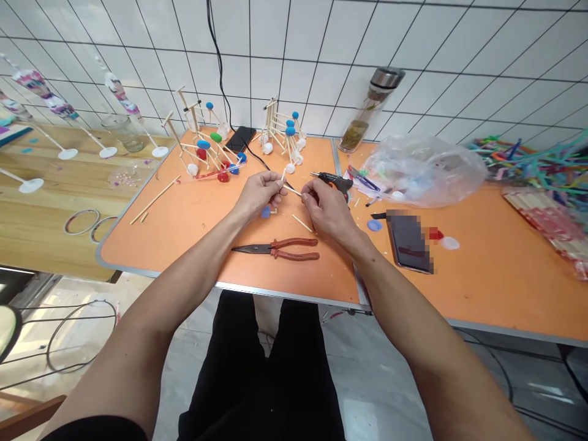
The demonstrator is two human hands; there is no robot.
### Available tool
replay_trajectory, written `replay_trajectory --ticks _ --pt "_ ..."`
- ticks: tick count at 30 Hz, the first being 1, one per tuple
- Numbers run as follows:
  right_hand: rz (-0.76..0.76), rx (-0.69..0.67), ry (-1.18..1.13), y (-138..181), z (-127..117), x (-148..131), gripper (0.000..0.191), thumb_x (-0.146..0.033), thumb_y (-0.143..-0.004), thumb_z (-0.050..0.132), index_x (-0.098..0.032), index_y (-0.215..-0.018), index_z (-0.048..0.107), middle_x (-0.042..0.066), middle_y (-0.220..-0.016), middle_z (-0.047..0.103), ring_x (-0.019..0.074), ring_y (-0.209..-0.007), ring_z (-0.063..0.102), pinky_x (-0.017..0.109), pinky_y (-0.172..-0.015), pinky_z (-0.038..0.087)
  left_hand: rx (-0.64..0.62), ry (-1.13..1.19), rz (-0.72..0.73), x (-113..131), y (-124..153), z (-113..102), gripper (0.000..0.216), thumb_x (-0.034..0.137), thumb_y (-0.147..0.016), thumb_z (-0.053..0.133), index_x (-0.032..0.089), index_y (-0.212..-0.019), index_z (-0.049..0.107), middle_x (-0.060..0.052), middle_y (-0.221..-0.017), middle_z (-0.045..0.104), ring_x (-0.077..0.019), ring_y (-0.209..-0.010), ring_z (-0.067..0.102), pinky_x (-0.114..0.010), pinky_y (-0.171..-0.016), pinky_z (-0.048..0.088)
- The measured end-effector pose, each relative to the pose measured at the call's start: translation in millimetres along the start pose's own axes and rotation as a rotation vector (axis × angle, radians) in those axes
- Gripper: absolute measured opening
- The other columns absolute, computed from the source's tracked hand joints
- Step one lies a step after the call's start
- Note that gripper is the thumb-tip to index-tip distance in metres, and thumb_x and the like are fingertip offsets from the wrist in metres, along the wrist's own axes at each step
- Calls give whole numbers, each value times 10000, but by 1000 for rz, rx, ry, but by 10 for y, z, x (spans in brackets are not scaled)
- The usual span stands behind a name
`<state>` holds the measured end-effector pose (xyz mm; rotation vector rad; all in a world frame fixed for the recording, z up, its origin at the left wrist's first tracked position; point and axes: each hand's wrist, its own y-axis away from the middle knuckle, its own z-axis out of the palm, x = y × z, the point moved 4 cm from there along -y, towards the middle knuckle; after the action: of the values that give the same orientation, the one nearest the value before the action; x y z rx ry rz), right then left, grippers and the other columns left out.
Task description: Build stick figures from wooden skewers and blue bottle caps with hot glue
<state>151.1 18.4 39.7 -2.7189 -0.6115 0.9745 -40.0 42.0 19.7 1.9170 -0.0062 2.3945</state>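
Observation:
Both my hands are over the orange table (184, 214). My left hand (260, 193) is closed, pinching thin wooden sticks (289, 187) that cross between the two hands. My right hand (326, 211) is closed on the other end of a stick. A blue bottle cap (266, 212) lies just under my left hand. Red-handled long-nose pliers (282, 248) lie on the table in front of my wrists. A black glue gun (337, 181) rests just behind my right hand.
Two stick-and-cap structures (206, 150) (285, 138) stand at the back. A phone (408, 242) lies right of my right hand, with caps beside it. A plastic bag (422, 168), a glass bottle (367, 113) and coloured pipe cleaners (537, 162) sit at the right. A wooden table (41, 202) stands left.

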Motion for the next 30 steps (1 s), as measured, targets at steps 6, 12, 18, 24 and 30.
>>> replay_trajectory --ticks 6,12,18,24,30 --pt "14 34 14 9 -11 -10 209 -257 -1021 515 -191 -1076 705 116 -1018 795 262 -920 674 364 -884 487 -46 74 -52 6 16 -12 158 154 -977 896 121 -896 765 -31 -753 805 -60 -510 654 -155 -536 548" --pt "36 14 -36 28 -43 -7 245 -289 -1044 574 -162 -1167 743 117 -1072 817 251 -939 698 347 -873 485 -4 23 -33 -5 -30 -62 177 107 -992 858 118 -859 742 -33 -723 793 -74 -501 656 -166 -529 547" --pt "146 -152 281 97 -90 -3 256 -254 -1052 559 -192 -1121 797 142 -1118 853 296 -977 732 361 -778 432 170 90 63 98 -79 -164 353 21 -1106 615 142 -778 665 15 -635 719 -47 -465 602 -142 -498 471" --pt "81 -409 560 198 46 -173 297 -218 -1073 542 -177 -1073 836 193 -1253 846 352 -1071 794 374 -712 385 213 96 76 109 -63 -172 320 55 -1100 663 157 -797 653 29 -645 708 -47 -489 606 -142 -533 499" --pt "23 -418 597 211 126 -277 388 -209 -1156 424 -103 -1234 789 233 -1328 804 378 -1148 779 413 -760 388 204 92 69 103 -67 -177 284 120 -1036 810 166 -801 657 26 -676 714 -47 -502 601 -137 -533 502"
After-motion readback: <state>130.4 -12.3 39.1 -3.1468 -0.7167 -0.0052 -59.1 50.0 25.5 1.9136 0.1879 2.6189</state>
